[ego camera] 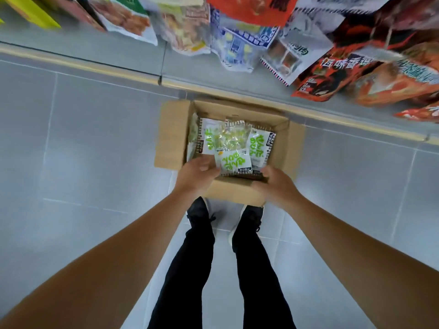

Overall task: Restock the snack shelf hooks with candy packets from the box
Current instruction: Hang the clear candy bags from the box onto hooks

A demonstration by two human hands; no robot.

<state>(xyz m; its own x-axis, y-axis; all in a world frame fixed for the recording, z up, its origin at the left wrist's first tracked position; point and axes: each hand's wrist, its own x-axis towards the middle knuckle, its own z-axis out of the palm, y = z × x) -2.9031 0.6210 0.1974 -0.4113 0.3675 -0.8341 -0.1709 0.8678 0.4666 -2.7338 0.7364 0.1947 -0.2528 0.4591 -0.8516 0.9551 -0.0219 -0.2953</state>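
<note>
An open cardboard box [282, 150] sits on the floor in front of my feet, against the base of the shelf. Inside lie several white candy packets with green lettering [257, 146]. My left hand [196, 176] reaches over the box's near left corner and pinches the lower left edge of the top candy packet [234, 160]. My right hand [275, 184] grips the near flap of the box at its right end, thumb inside and fingers curled over the outside.
Hanging snack bags [240, 41] in red, blue, white and orange fill the top of the view above the grey shelf base [118, 51] with its yellow edge strip. Grey floor tiles [83, 150] spread left and right of the box. My black shoes [199, 212] stand just behind it.
</note>
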